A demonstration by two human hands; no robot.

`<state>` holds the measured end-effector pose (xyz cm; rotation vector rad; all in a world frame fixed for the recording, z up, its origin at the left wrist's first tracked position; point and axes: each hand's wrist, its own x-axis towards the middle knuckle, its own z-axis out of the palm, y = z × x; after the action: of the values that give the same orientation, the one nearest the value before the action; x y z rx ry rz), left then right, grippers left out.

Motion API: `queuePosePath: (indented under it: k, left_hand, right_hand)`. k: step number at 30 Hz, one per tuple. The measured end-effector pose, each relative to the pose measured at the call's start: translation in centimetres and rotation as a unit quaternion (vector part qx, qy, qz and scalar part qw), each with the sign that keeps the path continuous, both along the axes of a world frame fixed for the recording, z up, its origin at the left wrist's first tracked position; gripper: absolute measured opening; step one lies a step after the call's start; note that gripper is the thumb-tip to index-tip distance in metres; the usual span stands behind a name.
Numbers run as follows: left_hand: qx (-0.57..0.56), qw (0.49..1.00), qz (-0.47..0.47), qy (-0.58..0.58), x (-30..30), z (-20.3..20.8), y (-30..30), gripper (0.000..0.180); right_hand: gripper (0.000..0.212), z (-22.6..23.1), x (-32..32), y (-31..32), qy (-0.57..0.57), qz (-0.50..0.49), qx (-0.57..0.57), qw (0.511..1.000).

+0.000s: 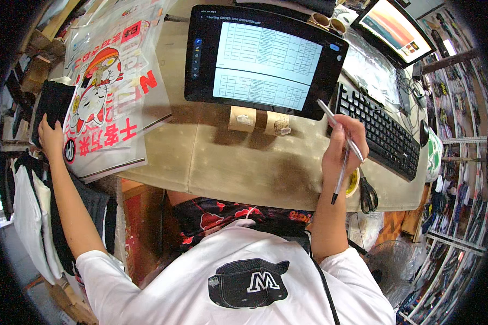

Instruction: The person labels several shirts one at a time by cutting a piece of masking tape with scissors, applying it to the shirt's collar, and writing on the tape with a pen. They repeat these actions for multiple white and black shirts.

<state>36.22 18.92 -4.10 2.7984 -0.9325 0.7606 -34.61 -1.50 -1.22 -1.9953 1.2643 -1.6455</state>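
Note:
At the far left, my left hand (pixel 51 140) is on the near end of a black folded cloth (pixel 57 100), its fingers closing on the fabric; the thumb is partly hidden. Beside it lie clear plastic bags (pixel 106 103) printed with red lettering and a cat figure. My right hand (pixel 344 142) is closed around a silver stylus (pixel 327 112), which points up at the tablet (pixel 265 59). A clear pen with a black tip (pixel 339 179) sticks out below the same hand. The tablet shows a table document and leans on two cardboard rolls (pixel 242 119).
Right of the tablet are a black keyboard (pixel 377 127), a mouse (pixel 424 132) and a monitor (pixel 393 32). A tape roll (pixel 353 183) and a coiled black cable (pixel 368 196) lie by my right forearm. White and black garments (pixel 30 216) hang at left. Packed shelves (pixel 461 184) stand at right.

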Motion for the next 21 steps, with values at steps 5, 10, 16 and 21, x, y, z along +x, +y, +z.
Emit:
queuePosePath:
  k: [5,10,16,21]
  left_hand:
    - [0.04,0.998,0.045,0.007,-4.4,2.3,-2.1,0.06]
    - [0.01,0.998,-0.032,-0.049,2.2,-0.2,-0.2,0.058]
    - [-0.076,0.992,-0.017,0.098,3.4,0.5,-1.4,0.062]
    - [-0.164,0.985,-0.041,0.039,-4.3,5.7,-0.4,0.063]
  right_hand:
    - [0.005,0.5,0.5,-1.2,-0.014,-0.011,0.021,1.0]
    - [0.007,2.3,0.8,-1.9,-0.04,-0.001,0.027,0.999]
    - [0.016,3.2,-1.5,4.1,0.158,0.036,-0.002,0.987]
    - [0.018,1.6,-2.0,6.4,0.295,0.118,0.135,0.939]
